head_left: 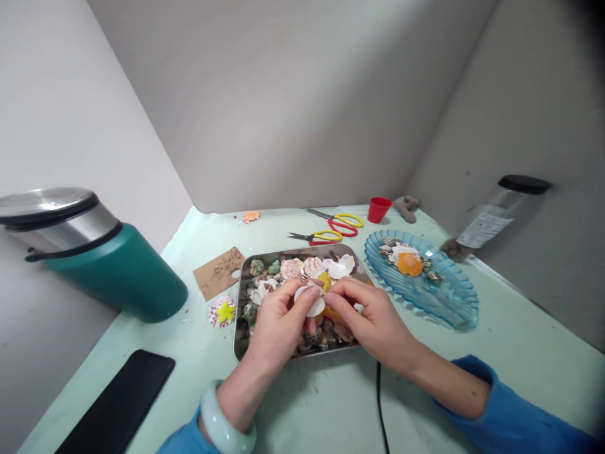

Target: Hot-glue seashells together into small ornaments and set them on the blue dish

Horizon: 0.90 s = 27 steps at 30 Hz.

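Note:
Both hands meet over a metal tray [240,296] full of mixed seashells. My left hand [278,321] pinches a white scallop shell [312,302] between thumb and fingers. My right hand [366,312] is closed too, its fingertips touching the same shell's right edge, with something yellow [324,279] just above. A pale bangle [222,424] circles my left wrist. Blue sleeves cover both forearms.
A blue glass dish [444,296] with several shells and an orange one lies right of the tray. Two pairs of scissors [326,236], a red cup [379,209], a cardboard piece [217,271], a green flask [94,252], a black phone [118,403], a clear jar [501,214] and a black cable [380,403] surround it.

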Each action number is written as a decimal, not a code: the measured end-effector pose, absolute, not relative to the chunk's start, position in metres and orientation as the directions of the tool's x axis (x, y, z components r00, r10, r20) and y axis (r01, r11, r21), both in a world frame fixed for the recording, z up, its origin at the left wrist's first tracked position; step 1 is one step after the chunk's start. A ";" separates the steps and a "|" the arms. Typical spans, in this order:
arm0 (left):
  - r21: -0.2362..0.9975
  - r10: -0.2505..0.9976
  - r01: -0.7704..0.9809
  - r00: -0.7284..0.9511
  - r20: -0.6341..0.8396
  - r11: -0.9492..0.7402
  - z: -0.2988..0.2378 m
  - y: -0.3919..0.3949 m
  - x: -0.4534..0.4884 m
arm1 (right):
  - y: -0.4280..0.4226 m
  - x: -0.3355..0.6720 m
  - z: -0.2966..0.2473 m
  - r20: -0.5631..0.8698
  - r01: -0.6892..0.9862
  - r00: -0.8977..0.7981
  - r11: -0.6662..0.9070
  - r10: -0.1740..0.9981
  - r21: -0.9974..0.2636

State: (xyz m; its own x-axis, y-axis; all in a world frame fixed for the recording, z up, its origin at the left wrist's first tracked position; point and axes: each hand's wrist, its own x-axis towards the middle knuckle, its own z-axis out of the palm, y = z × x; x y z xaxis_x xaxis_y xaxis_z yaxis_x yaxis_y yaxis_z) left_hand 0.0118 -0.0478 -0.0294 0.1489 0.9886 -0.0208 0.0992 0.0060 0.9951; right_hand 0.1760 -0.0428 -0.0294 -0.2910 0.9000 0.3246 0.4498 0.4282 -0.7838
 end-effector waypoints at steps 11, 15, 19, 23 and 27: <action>0.985 0.975 0.158 0.220 0.028 -0.064 -0.028 -0.045 0.007 | -0.039 0.182 -0.026 0.347 0.404 -0.400 0.503 0.848 -0.764; 0.984 0.970 0.158 0.240 0.038 -0.077 -0.027 -0.045 0.006 | -0.039 0.184 -0.022 0.290 0.376 -0.406 0.448 0.866 -0.811; 0.986 0.968 0.143 0.244 0.051 -0.088 -0.027 -0.046 0.008 | -0.039 0.184 -0.019 0.230 0.344 -0.413 0.385 0.881 -0.856; 0.992 0.965 0.119 0.262 0.007 -0.040 -0.027 -0.047 0.008 | -0.039 0.184 -0.019 0.260 0.353 -0.416 0.419 0.871 -0.837; 0.992 0.967 0.117 0.254 0.005 -0.036 -0.028 -0.047 0.008 | -0.039 0.184 -0.021 0.223 0.343 -0.427 0.385 0.876 -0.857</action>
